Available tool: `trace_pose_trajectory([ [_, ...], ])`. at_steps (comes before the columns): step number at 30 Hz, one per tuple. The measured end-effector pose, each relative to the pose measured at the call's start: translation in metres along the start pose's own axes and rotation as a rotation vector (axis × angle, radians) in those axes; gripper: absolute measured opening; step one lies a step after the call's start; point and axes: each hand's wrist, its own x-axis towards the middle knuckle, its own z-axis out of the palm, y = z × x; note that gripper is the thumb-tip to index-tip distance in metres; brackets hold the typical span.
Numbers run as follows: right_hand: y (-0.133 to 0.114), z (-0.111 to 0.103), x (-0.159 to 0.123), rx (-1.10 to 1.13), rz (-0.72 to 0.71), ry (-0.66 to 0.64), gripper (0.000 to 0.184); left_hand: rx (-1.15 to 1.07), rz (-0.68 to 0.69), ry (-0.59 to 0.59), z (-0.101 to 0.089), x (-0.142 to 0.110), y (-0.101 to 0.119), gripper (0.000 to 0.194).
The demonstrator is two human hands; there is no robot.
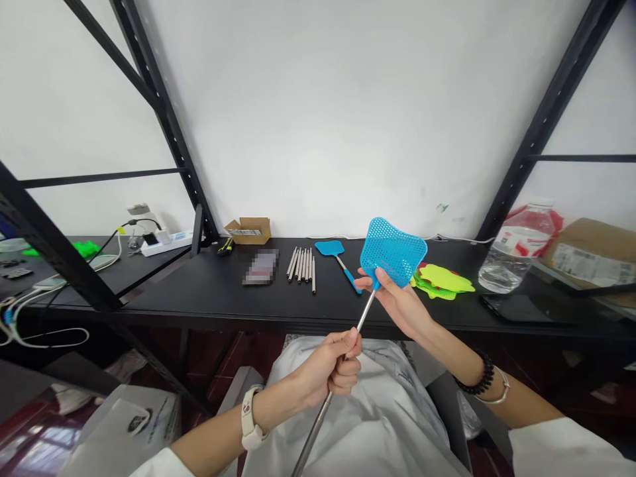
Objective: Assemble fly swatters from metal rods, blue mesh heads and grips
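Note:
A blue fly swatter head, full of small holes, is joined to a thin metal rod. My left hand is wrapped round the rod below the head, over my lap. At the neck of the swatter, my right hand pinches the blue base between thumb and fingers. The rod slants down and left past my left hand, out of the frame's bottom. Behind on the table lies another blue fly swatter with a blue grip. Several metal rods lie side by side to its left.
Yellow, green and red swatter heads are stacked on the black table. To their right stand a large water bottle and a dark tablet-like slab. A small cardboard box and yellow-black cutter sit at the back left.

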Motion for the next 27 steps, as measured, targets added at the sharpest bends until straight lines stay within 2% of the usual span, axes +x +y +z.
trace_pose_trajectory([
  [3,0.002,0.003,-0.003,-0.052,-0.026,0.071,0.023,0.06,0.054,0.07,0.001,0.001,-0.002,0.043],
  [6,0.007,0.004,-0.004,-0.082,-0.014,0.125,0.024,0.086,0.044,0.126,0.003,0.001,-0.003,0.044],
  [11,0.011,-0.002,0.0,-0.094,0.021,0.148,0.025,0.086,0.005,0.131,0.004,0.007,0.001,0.044],
  [14,0.006,-0.003,0.001,-0.033,0.126,0.067,0.032,0.063,0.035,0.064,0.002,0.012,0.008,0.042],
  [17,0.003,0.001,-0.004,0.012,0.268,-0.13,0.044,0.039,0.13,0.025,-0.003,0.015,0.014,0.039],
  [20,0.008,0.01,-0.014,-0.035,0.296,-0.251,0.045,0.015,0.186,-0.004,-0.007,0.017,0.015,0.035],
  [24,0.019,0.017,-0.02,-0.115,0.222,-0.253,0.034,-0.03,0.17,-0.061,-0.011,0.021,0.012,0.03],
  [27,0.019,0.012,-0.011,-0.059,0.182,-0.206,0.033,-0.002,0.163,-0.047,-0.013,0.023,0.009,0.029],
])
